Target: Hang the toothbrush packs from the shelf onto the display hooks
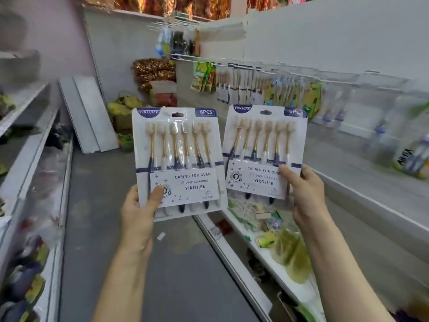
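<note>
Head view, shop aisle, and you hold two toothbrush packs up at the centre of the frame, one in each hand. Your left hand (139, 206) pinches the lower left corner of the left toothbrush pack (177, 159), thumb pressed on the printed card front, fingers hidden behind it. That pack stands nearly upright; the card reads YIKOJIFE, 6PCS, CARING FOR GUMS, and six brushes with gold necks show through the blister, heads up. Its hang slot at top centre is free. Your right hand (304, 194) grips the lower right corner of the right toothbrush pack (264, 149) the same way, thumb across the front label. This pack tilts a little clockwise and sits slightly higher in the frame, just beside the first with a narrow gap between them. Neither pack touches a hook. The display hooks (255, 68) run along a rail on the white back panel in the upper right of the frame, behind the packs; similar toothbrush packs (234, 86) already hang there, next to green sachets (203, 76) at the rail's left end and blurred coloured packs further right. Below the right pack, a white shelf (348, 182) slants across the right side; small mixed goods (267, 219) lie on a lower shelf beneath your right wrist. Grey floor (104, 228) fills the lower centre; white panels (88, 112) lean against the wall in the upper left.
</note>
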